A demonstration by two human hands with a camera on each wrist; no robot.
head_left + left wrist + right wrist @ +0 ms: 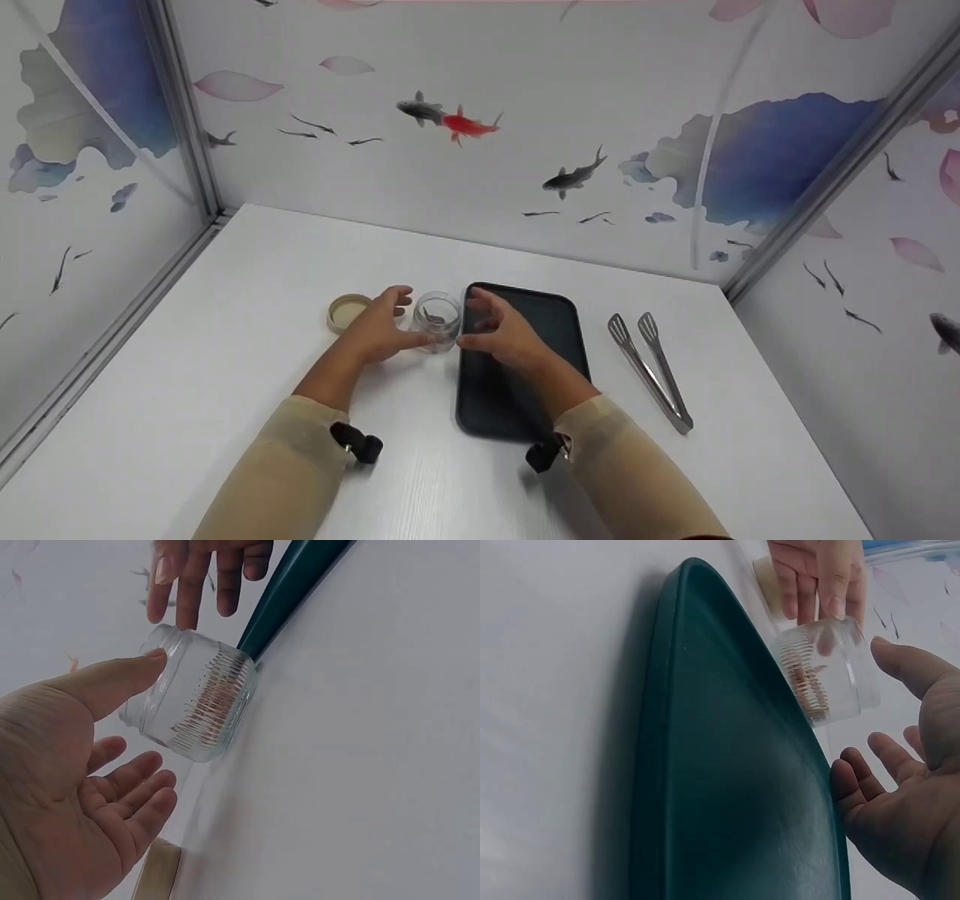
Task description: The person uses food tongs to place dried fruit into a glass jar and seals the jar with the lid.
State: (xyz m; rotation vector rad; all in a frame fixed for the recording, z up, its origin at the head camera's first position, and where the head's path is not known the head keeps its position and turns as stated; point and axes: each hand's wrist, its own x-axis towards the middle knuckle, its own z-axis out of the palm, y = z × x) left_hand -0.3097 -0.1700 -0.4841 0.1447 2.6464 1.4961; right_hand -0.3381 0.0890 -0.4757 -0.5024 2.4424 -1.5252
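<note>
A lidless clear glass jar (437, 304) stands upright on the table between the hands. Through its ribbed lower wall (214, 701) some small brownish pieces show at the bottom; their kind cannot be made out. My left hand (381, 330) is at the jar's left with fingers spread and thumb extended toward the glass; whether the thumb touches it is unclear. On the other side my right hand (506, 334) has its fingers apart and loosely bent, above the left edge of a dark green tray (487, 405). Neither hand grips anything.
Left of the jar lies a round wood-coloured lid (345, 311), partly behind the left hand. Metal tongs (651, 371) lie spread to the right of the tray. Printed wall panels (480, 187) border the white table (285, 247) at the back and sides.
</note>
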